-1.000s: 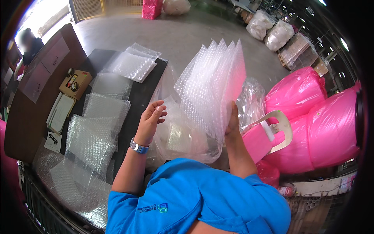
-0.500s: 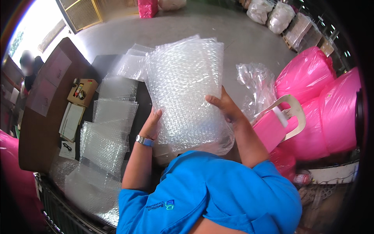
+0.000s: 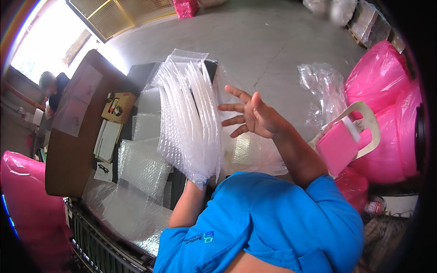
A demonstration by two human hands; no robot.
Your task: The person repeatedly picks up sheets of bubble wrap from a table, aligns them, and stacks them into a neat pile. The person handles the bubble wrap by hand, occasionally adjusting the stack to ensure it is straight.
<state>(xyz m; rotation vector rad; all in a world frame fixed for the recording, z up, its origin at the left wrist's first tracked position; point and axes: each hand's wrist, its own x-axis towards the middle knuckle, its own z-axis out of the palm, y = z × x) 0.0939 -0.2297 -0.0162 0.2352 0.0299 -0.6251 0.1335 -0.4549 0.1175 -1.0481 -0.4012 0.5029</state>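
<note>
In the head view we see a stack of bubble-wrap bags [image 3: 189, 123] held upright and edge-on to us, fanned so that the separate sheets show as pale, translucent ribs with a fine bubbled texture. It stands just left of centre, over the near end of the dark table [image 3: 136, 73]. Our left hand [image 3: 200, 181] is almost wholly hidden under the bottom of the stack, which seems to rest on it; we cannot tell how its fingers lie. Our right hand [image 3: 252, 116] is spread wide open with fingers splayed, holding nothing, just right of the stack and close to its outermost sheet. More flat bubble bags [image 3: 141, 166] lie on the table to the left. Pink sacks [image 3: 387, 86] sit at the far right.
</note>
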